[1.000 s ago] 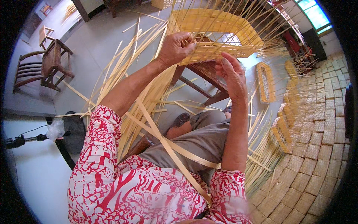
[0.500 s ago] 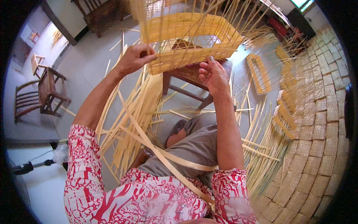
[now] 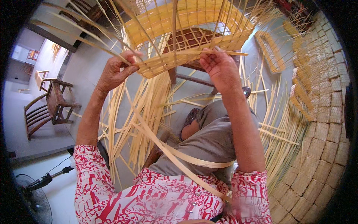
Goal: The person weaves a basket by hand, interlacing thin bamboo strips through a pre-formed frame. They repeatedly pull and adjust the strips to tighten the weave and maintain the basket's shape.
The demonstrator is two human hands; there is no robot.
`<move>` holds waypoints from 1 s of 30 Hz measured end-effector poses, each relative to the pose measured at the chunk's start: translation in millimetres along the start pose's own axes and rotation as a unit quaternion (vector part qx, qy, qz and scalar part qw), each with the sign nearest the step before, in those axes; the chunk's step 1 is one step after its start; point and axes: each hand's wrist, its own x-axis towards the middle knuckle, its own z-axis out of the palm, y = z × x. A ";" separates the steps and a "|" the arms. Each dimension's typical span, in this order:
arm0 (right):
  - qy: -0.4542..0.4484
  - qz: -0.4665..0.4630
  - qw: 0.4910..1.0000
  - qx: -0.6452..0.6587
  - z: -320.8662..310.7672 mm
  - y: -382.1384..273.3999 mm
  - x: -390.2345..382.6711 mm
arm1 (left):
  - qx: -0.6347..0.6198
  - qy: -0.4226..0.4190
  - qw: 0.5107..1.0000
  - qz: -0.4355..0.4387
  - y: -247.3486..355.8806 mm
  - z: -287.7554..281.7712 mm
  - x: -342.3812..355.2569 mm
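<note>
An unfinished yellow woven basket, with an open lattice bottom and long loose stakes sticking up, is held tilted in front of me. My left hand is closed at its near left corner, thumb and fingers pinching the weave and stakes there. Along the near wall runs a flat pale weaving strip, its end poking out past the right side. My right hand pinches this strip against the wall, thumb on top and the other fingers curled. Another long strip lies across my lap.
Behind the basket stands a brown wooden stool. Loose strips cover the floor at left, with more strips at right. Part-woven baskets line the right beside stacked woven blocks. A chair and fan are left.
The basket has turned and come closer, its stakes now leaning to the upper left. My right hand has closed on a strip along the near wall. My left hand stays at the left corner.
</note>
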 end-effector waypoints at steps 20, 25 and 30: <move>0.059 -0.071 0.991 0.092 10.8 2.9 -0.5 | 0.265 0.186 0.926 0.194 59.6 114.0 75.5; -0.092 -0.010 0.993 0.072 5.1 -3.9 10.3 | 0.064 0.167 0.960 0.215 60.0 104.5 80.2; -0.174 -0.116 0.934 -0.291 43.2 -7.1 9.6 | -0.028 0.091 0.975 0.202 61.4 88.9 79.2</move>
